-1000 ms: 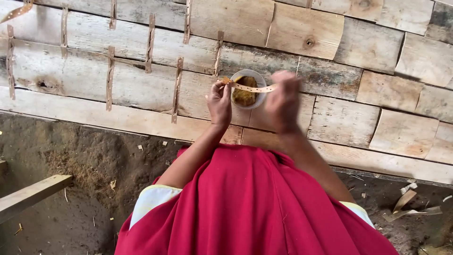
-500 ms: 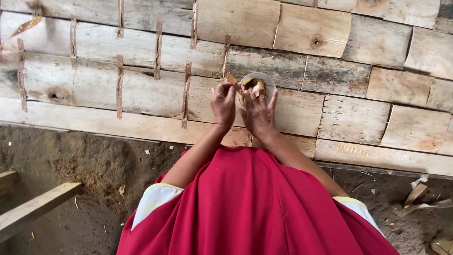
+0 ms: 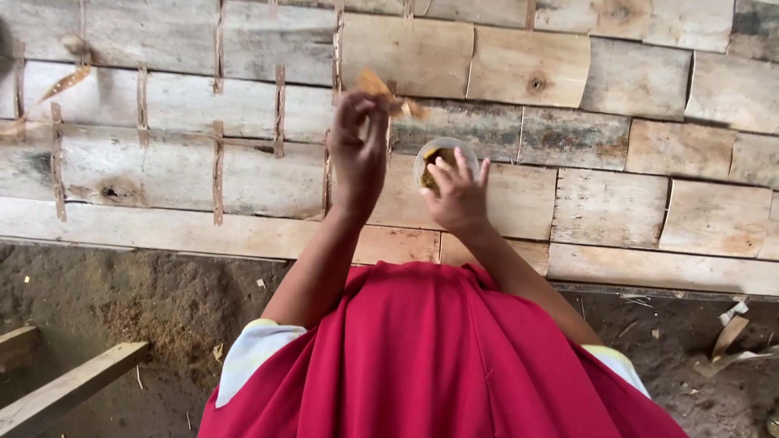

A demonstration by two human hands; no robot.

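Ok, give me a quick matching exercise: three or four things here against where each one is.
Things:
1. strip
2. cup
3. beam
4. scraps

Places:
A. on the dirt, lower right
B. pinched in the left hand
C. under the right hand
D. on the dirt, lower left

Pairs: 1-B, 2-C, 3-D, 4-A
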